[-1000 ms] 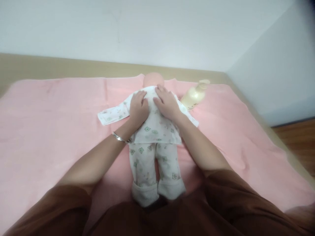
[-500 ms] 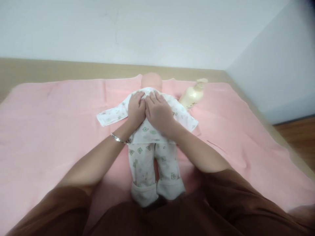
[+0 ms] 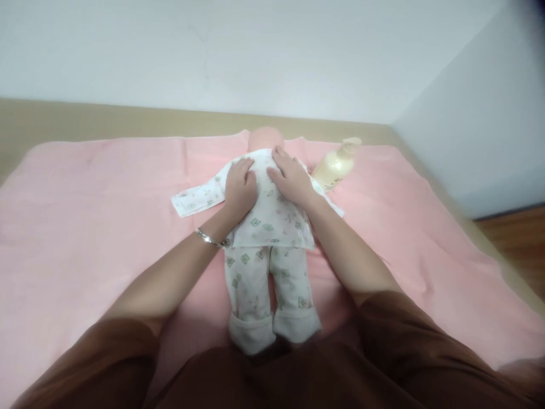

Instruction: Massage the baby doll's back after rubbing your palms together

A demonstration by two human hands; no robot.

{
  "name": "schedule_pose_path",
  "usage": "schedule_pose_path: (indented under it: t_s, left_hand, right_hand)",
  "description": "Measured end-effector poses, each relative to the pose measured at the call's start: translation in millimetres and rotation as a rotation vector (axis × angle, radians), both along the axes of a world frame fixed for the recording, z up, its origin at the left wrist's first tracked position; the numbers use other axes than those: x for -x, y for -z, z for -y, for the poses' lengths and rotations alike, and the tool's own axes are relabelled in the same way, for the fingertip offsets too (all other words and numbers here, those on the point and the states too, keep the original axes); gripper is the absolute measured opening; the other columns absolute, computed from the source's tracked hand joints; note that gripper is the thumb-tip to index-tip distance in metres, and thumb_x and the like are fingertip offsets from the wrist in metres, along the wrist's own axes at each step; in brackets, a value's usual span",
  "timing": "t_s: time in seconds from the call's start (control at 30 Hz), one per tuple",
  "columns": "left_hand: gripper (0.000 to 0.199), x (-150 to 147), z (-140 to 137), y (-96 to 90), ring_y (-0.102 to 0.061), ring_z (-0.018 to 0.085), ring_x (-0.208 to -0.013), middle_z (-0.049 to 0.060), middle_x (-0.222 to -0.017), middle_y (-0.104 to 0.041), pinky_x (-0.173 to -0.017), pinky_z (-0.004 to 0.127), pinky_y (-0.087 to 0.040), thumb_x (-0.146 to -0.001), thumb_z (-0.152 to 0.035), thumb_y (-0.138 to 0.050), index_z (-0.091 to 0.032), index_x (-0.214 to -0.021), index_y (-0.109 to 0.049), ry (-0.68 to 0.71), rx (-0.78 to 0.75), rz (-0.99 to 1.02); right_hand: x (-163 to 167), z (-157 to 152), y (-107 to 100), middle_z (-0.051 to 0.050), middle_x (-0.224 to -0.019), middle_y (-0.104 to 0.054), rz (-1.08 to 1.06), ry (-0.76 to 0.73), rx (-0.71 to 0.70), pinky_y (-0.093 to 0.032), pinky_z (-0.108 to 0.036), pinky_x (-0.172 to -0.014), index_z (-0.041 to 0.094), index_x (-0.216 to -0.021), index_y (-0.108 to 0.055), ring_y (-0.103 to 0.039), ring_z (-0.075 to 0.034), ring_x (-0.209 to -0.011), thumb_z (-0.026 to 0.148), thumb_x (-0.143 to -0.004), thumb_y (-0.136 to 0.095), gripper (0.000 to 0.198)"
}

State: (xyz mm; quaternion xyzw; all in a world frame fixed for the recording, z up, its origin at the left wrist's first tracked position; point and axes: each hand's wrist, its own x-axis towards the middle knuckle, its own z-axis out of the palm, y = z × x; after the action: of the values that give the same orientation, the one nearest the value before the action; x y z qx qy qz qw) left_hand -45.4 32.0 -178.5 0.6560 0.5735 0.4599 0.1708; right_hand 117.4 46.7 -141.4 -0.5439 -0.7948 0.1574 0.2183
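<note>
A baby doll (image 3: pixel 264 138) lies on a pink cloth, its head at the far end and its legs toward me. It wears a white printed top (image 3: pixel 272 224) and matching trousers (image 3: pixel 249 284) with turned-up cuffs. My left hand (image 3: pixel 240 184) rests flat on the left side of the top, near the shoulder, fingers extended. On the other side, my right hand (image 3: pixel 292 176) lies on the upper right of the top with its thumb apart from the fingers. Neither hand grasps anything. The doll's face is out of sight.
The pink cloth (image 3: pixel 106 227) covers most of the wooden surface (image 3: pixel 128 119). A pale yellow pump bottle (image 3: pixel 336 166) lies tilted by the doll's right-hand sleeve. White walls (image 3: pixel 255 51) rise behind and to the right; brown flooring (image 3: pixel 519 244) shows at the far right.
My right hand has slid right and slightly up, away from my left hand, baring the middle of the top. The left hand stays on the same side of the top.
</note>
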Motion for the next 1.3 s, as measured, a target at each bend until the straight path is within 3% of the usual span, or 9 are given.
schedule_pose_path:
  t_s: [0.13,0.4,0.6,0.67,0.8,0.9,1.1,1.17,1.3]
  left_hand:
    - [0.044,0,-1,0.3,-0.056,0.022,-0.136,0.008,-0.14,-0.065,-0.126,0.044,-0.04,-0.092,-0.023,-0.038,-0.017,-0.124,-0.067,0.001,-0.003,0.001]
    - [0.045,-1,1,-0.6,-0.057,0.023,-0.135,0.01,-0.139,-0.066,-0.125,0.045,-0.041,-0.09,-0.023,-0.037,-0.014,-0.124,-0.066,-0.006,-0.001,0.012]
    - [0.049,2,-6,-0.7,-0.053,0.025,-0.138,0.013,-0.145,-0.06,-0.126,0.045,-0.037,-0.092,-0.028,-0.034,-0.012,-0.13,-0.061,0.03,0.043,-0.085]
    - [0.052,2,-8,-1.5,-0.047,0.027,-0.145,0.016,-0.151,-0.053,-0.13,0.048,-0.03,-0.094,-0.03,-0.033,-0.011,-0.136,-0.056,0.037,0.086,-0.132]
    - [0.062,-1,-3,-7.9,-0.026,0.033,-0.157,0.02,-0.165,-0.032,-0.132,0.056,-0.017,-0.097,-0.041,-0.036,-0.007,-0.15,-0.04,0.033,0.162,-0.2]
    - [0.066,-9,13,-18.0,-0.019,0.036,-0.159,0.023,-0.167,-0.026,-0.131,0.058,-0.016,-0.098,-0.042,-0.037,-0.004,-0.153,-0.034,0.045,0.205,-0.268]
    - [0.061,-24,42,-32.5,-0.016,0.036,-0.159,0.021,-0.167,-0.024,-0.131,0.057,-0.019,-0.099,-0.03,-0.033,-0.004,-0.153,-0.034,0.126,0.2,-0.399]
    - [0.058,-21,37,-30.5,-0.02,0.036,-0.158,0.022,-0.165,-0.029,-0.13,0.059,-0.021,-0.099,-0.029,-0.03,-0.004,-0.15,-0.037,0.136,0.21,-0.382]
    - [0.045,-4,6,-20.6,-0.038,0.037,-0.15,0.022,-0.146,-0.054,-0.128,0.061,-0.024,-0.098,-0.029,-0.03,-0.008,-0.128,-0.057,0.159,0.136,-0.377]
  right_hand:
    - [-1,1,-2,-0.015,-0.168,-0.027,-0.017,0.043,0.017,-0.013,-0.058,-0.131,0.01,-0.157,-0.032,-0.023,-0.029,-0.159,0.044,-0.097,-0.035,0.068]
    - [19,26,-9,-0.023,-0.151,-0.051,0.166,0.135,-0.082,-0.031,-0.055,-0.124,0.001,-0.144,-0.047,-0.046,-0.034,-0.143,0.03,-0.102,-0.029,0.054]
    - [38,55,-6,-0.028,-0.157,-0.041,0.276,0.031,-0.219,-0.028,-0.051,-0.127,-0.007,-0.148,-0.041,-0.034,-0.037,-0.152,0.023,-0.101,-0.03,0.056]
    - [35,48,-5,-0.026,-0.157,-0.042,0.222,0.047,-0.174,-0.028,-0.051,-0.127,-0.005,-0.147,-0.041,-0.033,-0.035,-0.153,0.022,-0.1,-0.029,0.056]
    - [19,20,-4,-0.028,-0.151,-0.047,0.097,0.269,-0.031,-0.033,-0.059,-0.121,-0.002,-0.137,-0.05,-0.04,-0.039,-0.147,0.034,-0.1,-0.036,0.054]
    - [8,6,-5,-0.025,-0.141,-0.056,0.063,0.234,-0.01,-0.035,-0.06,-0.118,0.005,-0.125,-0.057,-0.046,-0.039,-0.14,0.039,-0.098,-0.037,0.047]
    - [1,8,-17,-0.022,-0.128,-0.064,0.101,0.105,0.044,-0.045,-0.052,-0.109,0.009,-0.12,-0.057,-0.058,-0.033,-0.122,0.042,-0.1,-0.035,0.045]
    - [7,17,-20,-0.023,-0.128,-0.064,0.18,0.122,-0.001,-0.045,-0.051,-0.108,0.008,-0.12,-0.057,-0.058,-0.034,-0.123,0.037,-0.101,-0.031,0.043]
    - [23,43,-22,-0.026,-0.123,-0.064,0.327,0.087,-0.123,-0.042,-0.05,-0.11,0.004,-0.113,-0.06,-0.056,-0.036,-0.125,0.024,-0.102,-0.023,0.044]
